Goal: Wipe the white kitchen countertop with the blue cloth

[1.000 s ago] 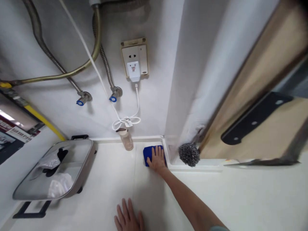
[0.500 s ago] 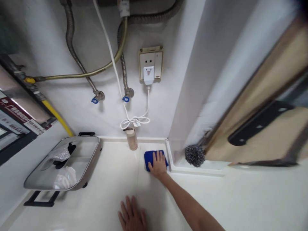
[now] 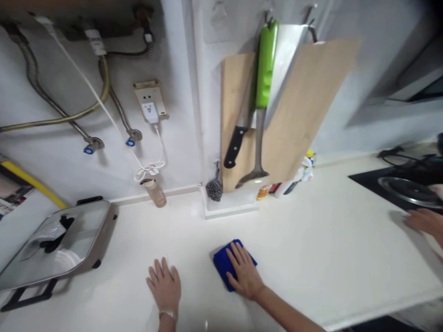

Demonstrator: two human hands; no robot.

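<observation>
My right hand [image 3: 246,276] presses down on a folded blue cloth [image 3: 223,263] on the white countertop [image 3: 194,230], its fingers laid over the cloth. My left hand [image 3: 165,286] rests flat on the counter to the left, fingers spread and nothing in it, with a bracelet at the wrist. A pinkish bottle [image 3: 156,192] stands tilted-looking in the picture by the back wall, beyond both hands.
A lidded electric pan [image 3: 69,240] sits at left. A cutting board [image 3: 297,115], knife [image 3: 236,145], green-handled spatula [image 3: 266,69] and steel scrubber [image 3: 214,190] hang ahead. Another person's hand [image 3: 424,221] is by the black stove [image 3: 377,184]. A plugged socket [image 3: 150,99] is on the wall.
My right hand has drawn the blue cloth from the back corner toward me. The view has swung right, bringing in the stove and another person's hand. My left hand shows more fully.
</observation>
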